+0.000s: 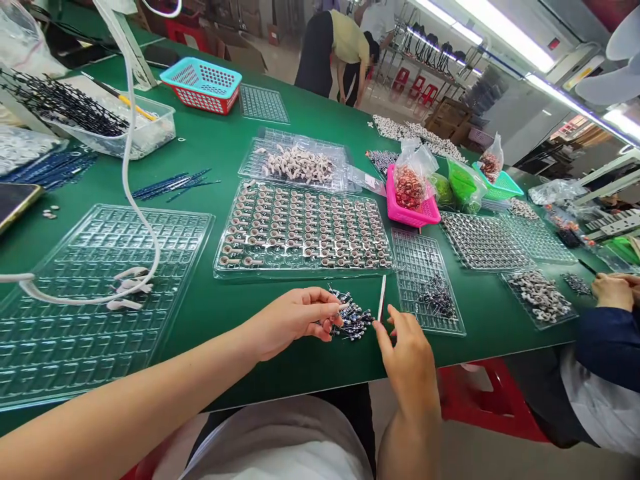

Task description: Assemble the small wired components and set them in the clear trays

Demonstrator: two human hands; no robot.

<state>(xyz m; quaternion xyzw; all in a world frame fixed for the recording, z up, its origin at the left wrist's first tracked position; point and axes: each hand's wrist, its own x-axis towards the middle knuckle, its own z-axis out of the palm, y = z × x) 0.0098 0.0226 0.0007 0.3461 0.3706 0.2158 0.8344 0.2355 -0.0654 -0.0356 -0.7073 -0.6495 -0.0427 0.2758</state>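
Note:
My left hand (303, 317) is closed in a pinch, with a small pale piece (343, 307) at its fingertips, too small to name surely. It hovers by the left side of a heap of small dark and silver parts with wire-like ends (356, 321). Between the thumb and fingers of my right hand (409, 347) is a slim metal tool (383, 297), tweezers-like, pointing away from me. Just beyond both hands lies a clear compartment tray (300, 273) filled with rows of pale ring-headed pieces (307, 227).
Behind stands a tray of loose pale pieces (300, 163). A small tray with dark parts (435, 293) lies right, near a pink basket (415, 217). A white cable (125, 133) crosses a large clear tray (100, 333) at left. A co-worker's hand (613, 291) is far right.

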